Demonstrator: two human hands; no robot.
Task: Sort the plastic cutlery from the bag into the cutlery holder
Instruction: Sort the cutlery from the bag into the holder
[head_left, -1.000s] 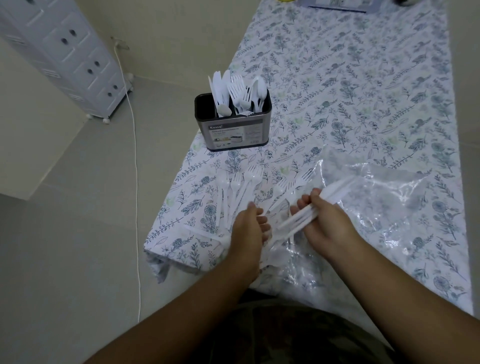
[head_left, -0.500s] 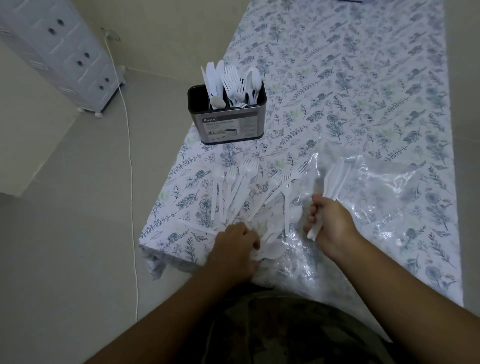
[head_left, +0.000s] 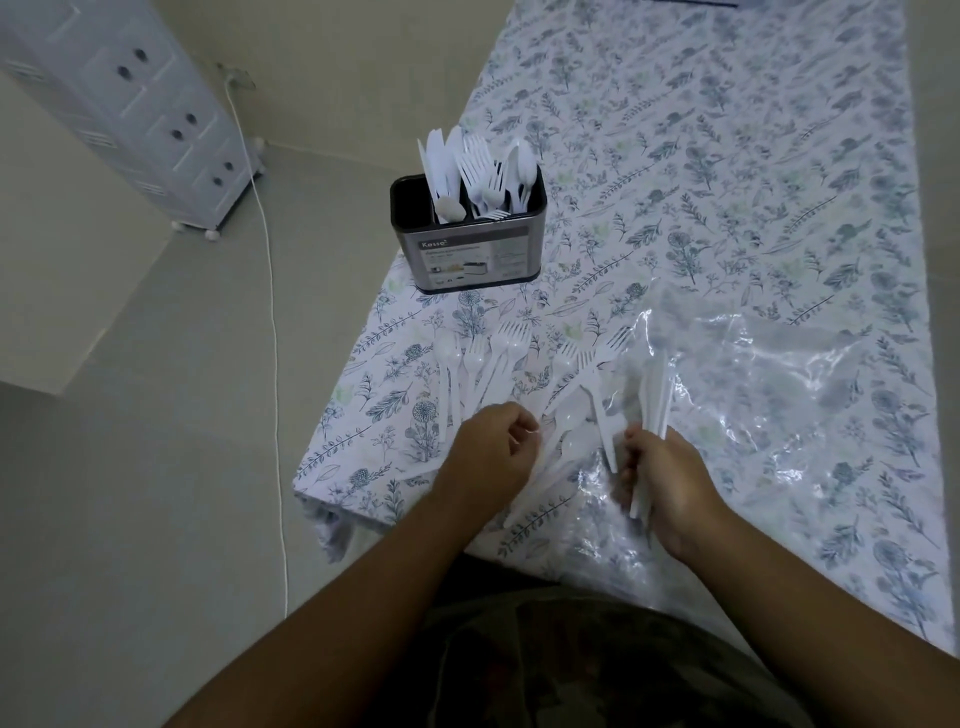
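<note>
A: Why the upright bundle at lower right?
B: The right hand (head_left: 670, 470) grips knives (head_left: 655, 395), fingers curled round them, seemingly collecting one kind for the cutlery holder (head_left: 470, 249), upper centre.
A: The left hand (head_left: 493, 447)?
B: Fingers curled over loose forks (head_left: 493, 358); what they pinch is unclear.

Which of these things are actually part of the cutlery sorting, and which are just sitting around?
Part of the job:
cutlery holder, partly filled
loose forks on the tablecloth
bundle of knives gripped by the right hand
clear plastic bag
left hand, reaching among the pieces

Just there:
white drawer unit
white cable on the floor
</note>
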